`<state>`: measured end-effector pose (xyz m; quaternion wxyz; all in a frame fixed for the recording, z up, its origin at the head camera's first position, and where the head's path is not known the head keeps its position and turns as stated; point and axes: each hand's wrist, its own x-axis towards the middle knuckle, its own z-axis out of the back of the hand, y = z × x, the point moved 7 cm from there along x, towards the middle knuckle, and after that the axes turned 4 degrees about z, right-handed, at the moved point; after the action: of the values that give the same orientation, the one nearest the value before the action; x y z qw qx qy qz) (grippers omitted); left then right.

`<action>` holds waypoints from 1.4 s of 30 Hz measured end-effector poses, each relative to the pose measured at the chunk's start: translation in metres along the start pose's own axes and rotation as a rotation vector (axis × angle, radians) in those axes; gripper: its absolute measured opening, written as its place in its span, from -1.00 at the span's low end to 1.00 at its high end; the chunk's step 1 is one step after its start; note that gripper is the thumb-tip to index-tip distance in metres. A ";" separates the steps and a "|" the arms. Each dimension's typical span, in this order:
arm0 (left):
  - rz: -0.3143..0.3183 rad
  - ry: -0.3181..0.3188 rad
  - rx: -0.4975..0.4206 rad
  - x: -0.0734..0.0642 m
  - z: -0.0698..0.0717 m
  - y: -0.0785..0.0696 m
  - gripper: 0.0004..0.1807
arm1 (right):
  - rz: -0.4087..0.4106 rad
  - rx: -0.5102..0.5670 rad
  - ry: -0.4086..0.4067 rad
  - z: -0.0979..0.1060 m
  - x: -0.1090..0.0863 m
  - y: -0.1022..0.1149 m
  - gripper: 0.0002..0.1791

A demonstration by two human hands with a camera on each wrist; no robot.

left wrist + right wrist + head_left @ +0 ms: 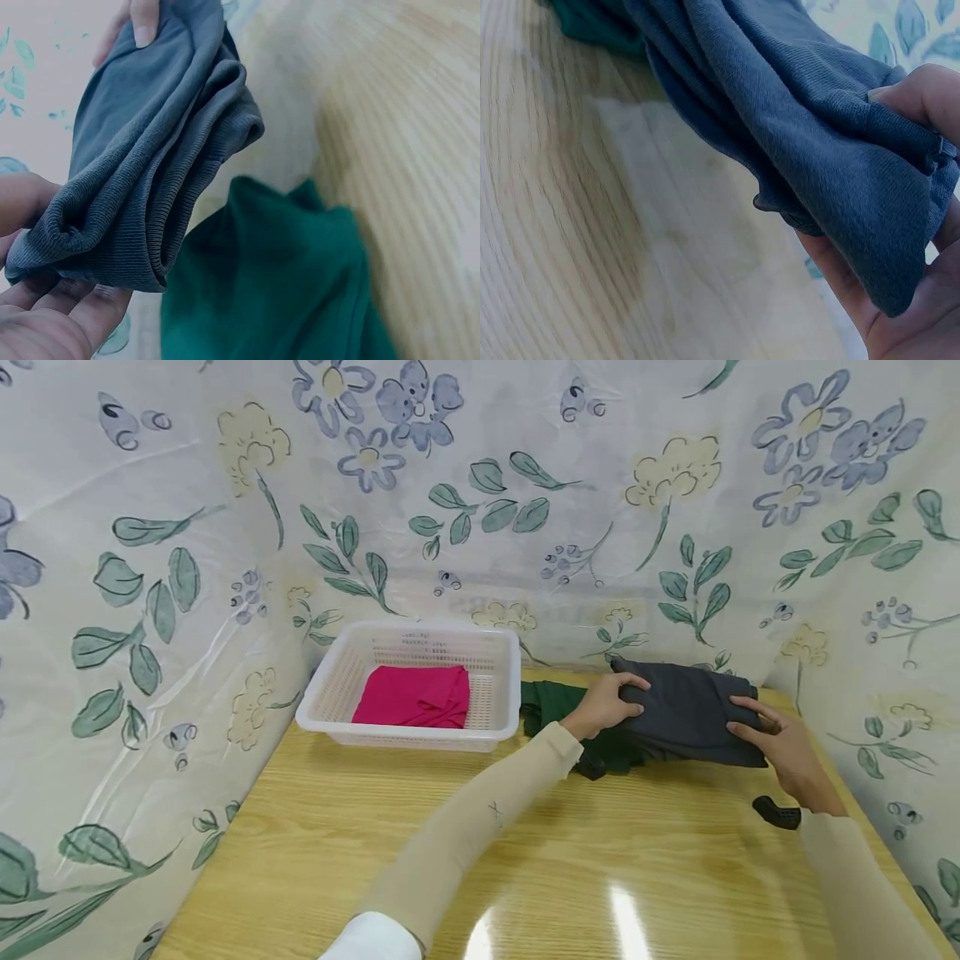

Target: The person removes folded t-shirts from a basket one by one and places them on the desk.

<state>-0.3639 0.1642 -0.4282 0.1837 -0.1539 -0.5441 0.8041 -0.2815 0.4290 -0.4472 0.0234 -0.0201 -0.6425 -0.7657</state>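
Nearest cam, btm ctr of head view: beige L sleeve (468,839) w/ white fabric at lower end & small dark X mark. Btm R corner: beige R sleeve (862,881).

Upper-mid left of ctr, on wood-grain table (315,835): white plastic basket (408,739), upright, w/ perforated walls & smooth rim. Inside, on basket floor: bright pink cloth (412,693), flat, rumpled toward R side, all below rim height. Some bare floor at far side & R of cloth.

Right of ctr: folded dark grey cloth (693,710), outside basket, well to its R, held b/w both hands. Pinched at L end by L hand (609,703), thumb on top, fingers under, per L wrist view. Gripped at R end by R hand (787,752), same way, thumb over & fingers beneath, per R wrist view. Ribbed edge & stacked folds, clear in L wrist view, upper left.

Just R of basket, partly hidden by L hand & grey cloth: crumpled green cloth (551,697), on table. Too close to basket in head view to tell if touching.

Behind, across upper frame: white sheet (525,435) w/ blue & yellow flowers, green leaves.
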 end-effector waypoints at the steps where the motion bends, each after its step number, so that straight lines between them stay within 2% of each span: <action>1: 0.006 0.000 -0.004 0.001 -0.004 0.000 -0.64 | 0.002 -0.006 -0.008 0.003 -0.001 -0.001 -0.35; 6: 0.015 -0.008 -0.019 0.004 -0.022 0.000 -0.63 | -0.017 -0.036 -0.056 0.019 -0.005 -0.006 -0.34; 8: 0.011 -0.011 -0.024 0.006 -0.028 0.001 -0.63 | -0.041 -0.079 -0.066 0.023 -0.006 -0.009 -0.33; 14: 0.028 -0.016 -0.031 0.008 -0.038 0.011 -0.64 | -0.118 -0.208 -0.039 0.024 -0.003 -0.020 -0.29; 21: 0.072 -0.038 -0.051 0.010 -0.042 0.024 -0.63 | -0.142 -0.187 -0.039 0.021 0.006 -0.034 -0.27; 29: 0.096 -0.034 -0.039 0.013 -0.053 0.028 -0.59 | -0.170 -0.200 -0.053 0.027 0.006 -0.043 -0.26; 37: 0.147 0.077 0.003 0.015 -0.068 0.032 -0.51 | -0.183 -0.227 -0.071 0.033 -0.001 -0.044 -0.25; 42: 0.162 0.113 0.040 0.018 -0.074 0.033 -0.51 | -0.200 -0.214 -0.071 0.038 -0.005 -0.048 -0.26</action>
<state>-0.3507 0.2218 -0.4864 0.1516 -0.2387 -0.5026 0.8170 -0.2797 0.4747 -0.4885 -0.0779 0.0146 -0.5563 -0.8272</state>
